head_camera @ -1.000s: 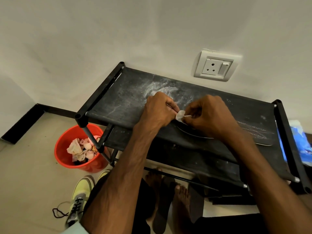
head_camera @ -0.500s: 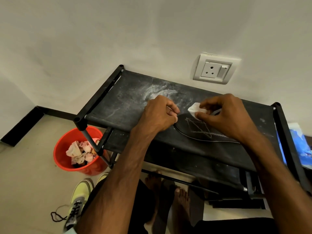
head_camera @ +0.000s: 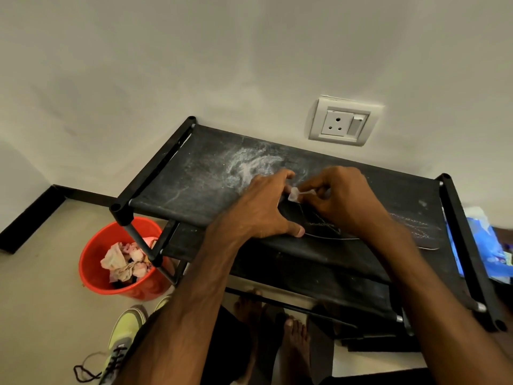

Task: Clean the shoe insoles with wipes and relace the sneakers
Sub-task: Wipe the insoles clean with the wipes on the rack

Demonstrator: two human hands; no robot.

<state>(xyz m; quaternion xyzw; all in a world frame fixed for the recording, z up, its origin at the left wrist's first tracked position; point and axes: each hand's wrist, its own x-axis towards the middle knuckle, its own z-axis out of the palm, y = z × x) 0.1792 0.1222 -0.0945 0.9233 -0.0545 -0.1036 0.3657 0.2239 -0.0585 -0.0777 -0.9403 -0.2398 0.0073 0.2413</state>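
Right now my right hand (head_camera: 341,198) pinches a small white wipe (head_camera: 294,194) in curled fingers (head_camera: 322,187), just over the dark insole (head_camera: 402,232) lying on the shoe rack's top shelf (head_camera: 194,173). My left hand (head_camera: 263,209) lies spread, thumb pressing the insole's near edge, gripping nothing I can see. I'd keep that thumb down so the insole cannot slide, then wipe in long strokes rightward. Both hands hide much of the insole. The blue pack (head_camera: 483,245) at right is cut off, and my arm partly covers the yellow sneaker (head_camera: 122,337) on the floor.
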